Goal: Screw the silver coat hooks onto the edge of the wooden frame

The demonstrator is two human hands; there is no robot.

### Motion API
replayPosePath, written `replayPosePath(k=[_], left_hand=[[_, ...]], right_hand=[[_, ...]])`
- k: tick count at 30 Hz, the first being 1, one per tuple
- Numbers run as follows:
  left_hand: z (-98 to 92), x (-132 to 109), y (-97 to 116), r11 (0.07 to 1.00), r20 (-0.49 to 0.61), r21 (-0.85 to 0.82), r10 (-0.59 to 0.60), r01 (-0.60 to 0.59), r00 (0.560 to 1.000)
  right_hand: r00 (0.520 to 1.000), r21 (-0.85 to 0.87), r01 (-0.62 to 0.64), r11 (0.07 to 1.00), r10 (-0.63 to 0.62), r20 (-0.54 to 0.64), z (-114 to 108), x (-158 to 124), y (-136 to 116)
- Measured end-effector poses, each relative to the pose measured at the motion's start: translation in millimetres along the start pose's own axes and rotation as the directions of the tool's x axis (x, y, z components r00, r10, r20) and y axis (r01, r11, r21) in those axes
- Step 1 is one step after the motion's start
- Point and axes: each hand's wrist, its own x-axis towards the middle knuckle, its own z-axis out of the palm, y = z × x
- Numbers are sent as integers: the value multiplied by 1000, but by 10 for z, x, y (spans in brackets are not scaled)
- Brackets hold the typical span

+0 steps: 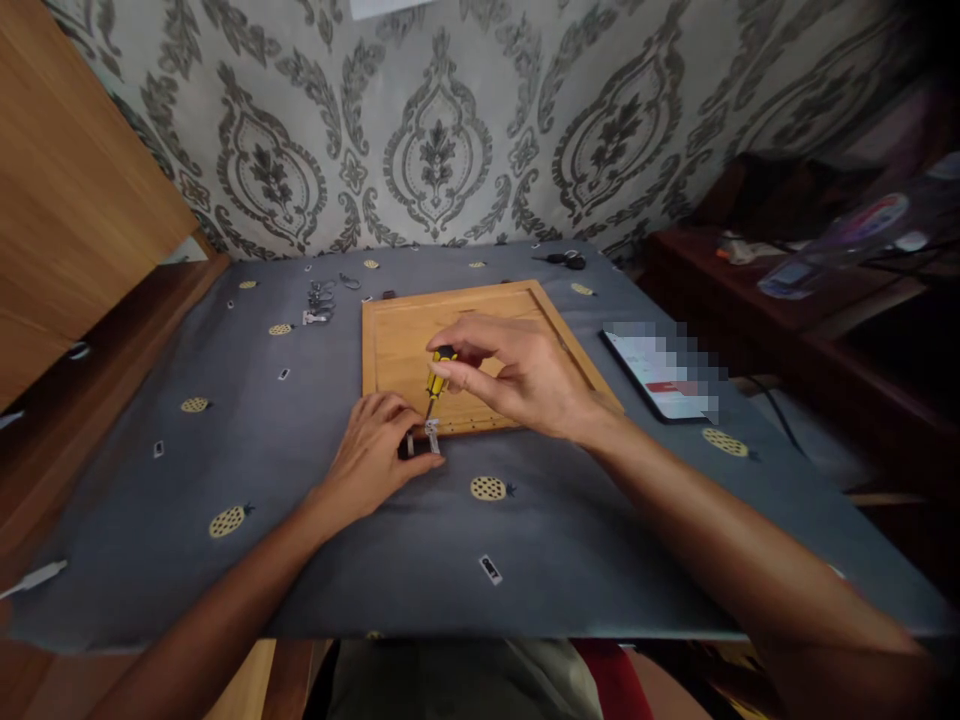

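The right grip (521,375) clamps a yellow-and-black screwdriver (436,384), tip down at a metal fitting (433,438), left grip (377,445) beside it hard to judge, printed label (490,570) below unreadable!

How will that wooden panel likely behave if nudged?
The wooden panel looks stiff, given its raised border. Broad and low, it seems unlikely to tip. It may slide across the tablecloth, since nothing visible fastens it.

hands (525,375): 2 | screwdriver (438,378): 1 | wooden panel (397,345): 1 | phone (651,378): 1 | bottle (832,245): 1
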Motion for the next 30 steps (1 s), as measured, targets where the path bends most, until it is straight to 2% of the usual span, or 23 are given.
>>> replayPosePath(k=[3,5,10,17,22,30], left_hand=[[7,-5,1,1000,-5,14,-6,6,1000],[12,-10,5,1000,-13,14,-7,7,1000],[10,-18,21,1000,-14,13,-10,10,1000],[11,-20,17,1000,-7,25,-9,9,1000],[6,-16,37,999,4,29,-23,23,1000],[-157,-83,20,998,-7,-1,-67,67,998]], right_hand=[[997,7,-7,1000,7,-75,-55,9,-13],[997,-8,-5,1000,5,-81,-89,18,-14],[999,-29,-30,999,30,-17,-94,32,-9],[1000,-19,2,1000,-1,18,-2,23,33],[999,-34,-20,999,21,38,7,17,52],[997,-8,-19,1000,19,75,7,0,34]])
